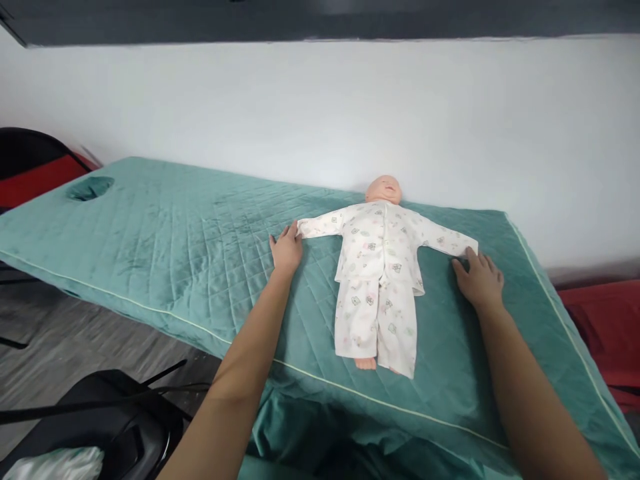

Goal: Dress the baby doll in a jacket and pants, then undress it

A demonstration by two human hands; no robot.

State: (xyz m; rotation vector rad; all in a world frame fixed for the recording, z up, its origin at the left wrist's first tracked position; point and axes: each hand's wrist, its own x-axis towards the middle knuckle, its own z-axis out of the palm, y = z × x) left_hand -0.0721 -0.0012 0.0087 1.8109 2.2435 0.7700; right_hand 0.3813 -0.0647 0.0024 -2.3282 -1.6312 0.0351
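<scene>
A baby doll (384, 189) lies on its back, dressed in a white patterned pyjama top (377, 240) and matching pyjama trousers (376, 323). Both sleeves are spread out sideways, and no doll hands show at the cuffs. My left hand (287, 249) is at the end of the sleeve on the left, its fingers closed at the cuff. At the other cuff, my right hand (480, 279) touches the fabric with its fingertips, thumb held apart. One doll foot (365, 363) pokes out of a trouser leg; the other is mostly covered.
The doll rests on a green quilted massage bed (200, 233) with a face hole (91, 189) at its far left. A white wall (280, 113) runs behind. A black chair (115, 420) stands at lower left, and something red (605, 327) is at right.
</scene>
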